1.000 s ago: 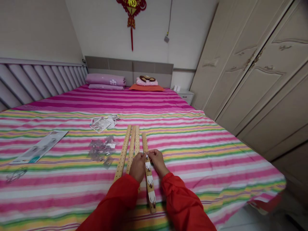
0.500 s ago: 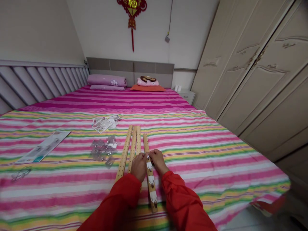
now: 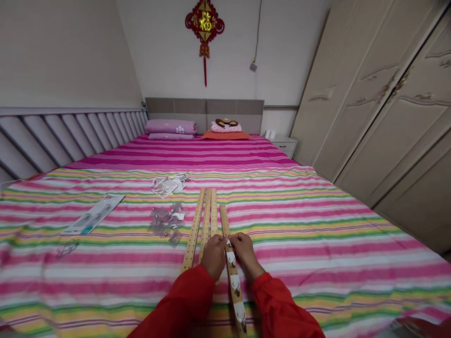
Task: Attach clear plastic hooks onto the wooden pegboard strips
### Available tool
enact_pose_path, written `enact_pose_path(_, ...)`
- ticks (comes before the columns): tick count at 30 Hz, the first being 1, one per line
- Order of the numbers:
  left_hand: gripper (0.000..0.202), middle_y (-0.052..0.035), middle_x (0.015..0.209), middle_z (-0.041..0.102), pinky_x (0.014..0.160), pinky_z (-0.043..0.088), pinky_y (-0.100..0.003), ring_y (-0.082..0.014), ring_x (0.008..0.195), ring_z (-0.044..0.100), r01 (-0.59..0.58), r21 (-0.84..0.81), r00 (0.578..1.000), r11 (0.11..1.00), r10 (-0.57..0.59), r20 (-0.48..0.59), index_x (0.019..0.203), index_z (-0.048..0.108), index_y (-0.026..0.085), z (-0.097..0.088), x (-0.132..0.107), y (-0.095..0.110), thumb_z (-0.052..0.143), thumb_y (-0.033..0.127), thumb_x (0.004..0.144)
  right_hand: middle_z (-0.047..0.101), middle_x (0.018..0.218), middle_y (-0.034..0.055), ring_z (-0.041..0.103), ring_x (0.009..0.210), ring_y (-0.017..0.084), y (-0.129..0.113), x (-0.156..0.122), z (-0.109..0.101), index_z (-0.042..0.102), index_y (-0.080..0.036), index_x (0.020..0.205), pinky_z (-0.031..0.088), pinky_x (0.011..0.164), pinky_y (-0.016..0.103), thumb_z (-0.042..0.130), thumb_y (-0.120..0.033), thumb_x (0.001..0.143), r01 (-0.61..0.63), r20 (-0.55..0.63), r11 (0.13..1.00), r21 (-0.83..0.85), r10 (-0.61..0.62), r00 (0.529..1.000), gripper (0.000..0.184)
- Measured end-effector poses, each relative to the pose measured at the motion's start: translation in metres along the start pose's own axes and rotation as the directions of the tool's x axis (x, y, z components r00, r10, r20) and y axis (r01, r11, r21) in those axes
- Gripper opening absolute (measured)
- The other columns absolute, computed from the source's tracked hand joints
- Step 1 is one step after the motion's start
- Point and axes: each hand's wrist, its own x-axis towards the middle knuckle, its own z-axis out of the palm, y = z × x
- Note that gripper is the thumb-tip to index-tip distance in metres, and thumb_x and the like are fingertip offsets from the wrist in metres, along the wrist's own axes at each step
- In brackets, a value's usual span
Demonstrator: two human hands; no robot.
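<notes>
Our left hand (image 3: 214,256) and right hand (image 3: 244,249) pinch a white piece (image 3: 229,243), fingertips nearly together. We should centre it on the wooden strip (image 3: 224,218).

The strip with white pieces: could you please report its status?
Left hand, right hand: together at the strip. Three white pieces on its near part. Other strips close beside left hand.
</notes>
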Motion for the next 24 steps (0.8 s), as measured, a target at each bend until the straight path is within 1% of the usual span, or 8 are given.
enact_pose_path(3, 0.040, -0.0074, 0.095, 0.063, 0.086, 0.046, -0.032, -0.0184, 0.093, 0.057, -0.014, -0.125, 0.999, 0.992, 0.018, 0.031, 0.111, 0.065, 0.018, -0.010, 0.007, -0.011, 0.046, 0.010, 0.076, 0.048, 0.037, -0.0047, 0.046, 0.038, 0.012, -0.002, -0.003, -0.001, 0.054, -0.019, 0.052, 0.032, 0.038, 0.023, 0.067, -0.045, 0.062, -0.048, 0.032, 0.998, 0.052, 0.046, 0.998, 0.031)
enact_pose_path(7, 0.034, -0.0062, 0.093, 0.066, 0.082, 0.048, -0.030, -0.0172, 0.086, 0.060, 0.058, -0.229, 0.998, 0.972, -0.063, -0.014, 0.106, 0.066, 0.017, -0.051, 0.028, -0.040, 0.050, 0.019, 0.077, 0.042, 0.030, -0.0076, 0.035, 0.027, 0.009, -0.008, -0.006, -0.003, 0.050, -0.021, 0.052, 0.026, 0.032, 0.022, 0.066, -0.050, 0.065, -0.164, 0.117, 0.975, 0.152, 0.147, 0.982, 0.035)
enact_pose_path(9, 0.027, -0.0057, 0.089, 0.067, 0.083, 0.047, -0.031, -0.0177, 0.086, 0.060, 0.135, -0.152, 0.987, 0.979, -0.146, -0.065, 0.097, 0.069, 0.017, -0.078, 0.038, -0.058, 0.049, 0.020, 0.079, 0.039, 0.027, -0.0081, 0.032, 0.024, 0.008, -0.010, -0.006, -0.004, 0.047, -0.022, 0.049, 0.024, 0.030, 0.022, 0.064, -0.051, 0.067, -0.185, 0.121, 0.964, 0.190, 0.164, 0.979, 0.038)
enact_pose_path(11, 0.025, -0.0073, 0.088, 0.067, 0.082, 0.046, -0.032, -0.0189, 0.084, 0.060, 0.229, 0.022, 0.965, 0.973, -0.224, -0.136, 0.093, 0.069, 0.016, -0.101, 0.048, -0.076, 0.049, 0.019, 0.079, 0.038, 0.026, -0.0080, 0.031, 0.023, 0.008, -0.011, -0.006, -0.004, 0.046, -0.022, 0.048, 0.023, 0.029, 0.021, 0.063, -0.052, 0.069, -0.186, 0.109, 0.960, 0.208, 0.166, 0.980, 0.041)
enact_pose_path(14, 0.025, -0.0112, 0.094, 0.065, 0.084, 0.043, -0.033, -0.0222, 0.090, 0.059, 0.307, 0.226, 0.948, 0.925, -0.274, -0.163, 0.093, 0.070, 0.013, -0.123, 0.057, -0.094, 0.055, 0.016, 0.074, 0.038, 0.025, -0.0078, 0.031, 0.022, 0.008, -0.011, -0.005, -0.004, 0.046, -0.022, 0.047, 0.022, 0.028, 0.021, 0.062, -0.054, 0.069, -0.188, 0.102, 0.957, 0.220, 0.169, 0.980, 0.042)
enact_pose_path(18, 0.026, -0.0126, 0.100, 0.061, 0.087, 0.040, -0.034, -0.0256, 0.097, 0.056, 0.329, 0.466, 0.943, 0.822, -0.309, -0.120, 0.093, 0.070, 0.014, -0.126, 0.062, -0.104, 0.058, 0.014, 0.071, 0.040, 0.027, -0.0076, 0.032, 0.023, 0.008, -0.009, -0.005, -0.004, 0.047, -0.021, 0.047, 0.023, 0.027, 0.021, 0.063, -0.055, 0.069, -0.188, 0.108, 0.950, 0.251, 0.166, 0.980, 0.043)
enact_pose_path(22, 0.027, -0.0136, 0.105, 0.060, 0.087, 0.039, -0.035, -0.0270, 0.103, 0.053, 0.306, 0.588, 0.942, 0.748, -0.326, -0.076, 0.098, 0.069, 0.014, -0.121, 0.063, -0.106, 0.054, 0.014, 0.076, 0.042, 0.030, -0.0076, 0.033, 0.023, 0.007, -0.010, -0.005, -0.005, 0.047, -0.021, 0.048, 0.023, 0.028, 0.021, 0.064, -0.055, 0.068, -0.194, 0.121, 0.941, 0.276, 0.166, 0.979, 0.042)
enact_pose_path(24, 0.028, -0.0129, 0.107, 0.060, 0.088, 0.039, -0.035, -0.0262, 0.105, 0.053, 0.306, 0.601, 0.942, 0.739, -0.326, -0.079, 0.100, 0.068, 0.015, -0.120, 0.063, -0.107, 0.053, 0.014, 0.077, 0.041, 0.029, -0.0078, 0.033, 0.023, 0.007, -0.011, -0.006, -0.005, 0.047, -0.021, 0.049, 0.023, 0.028, 0.021, 0.064, -0.054, 0.068, -0.197, 0.126, 0.939, 0.282, 0.167, 0.978, 0.042)
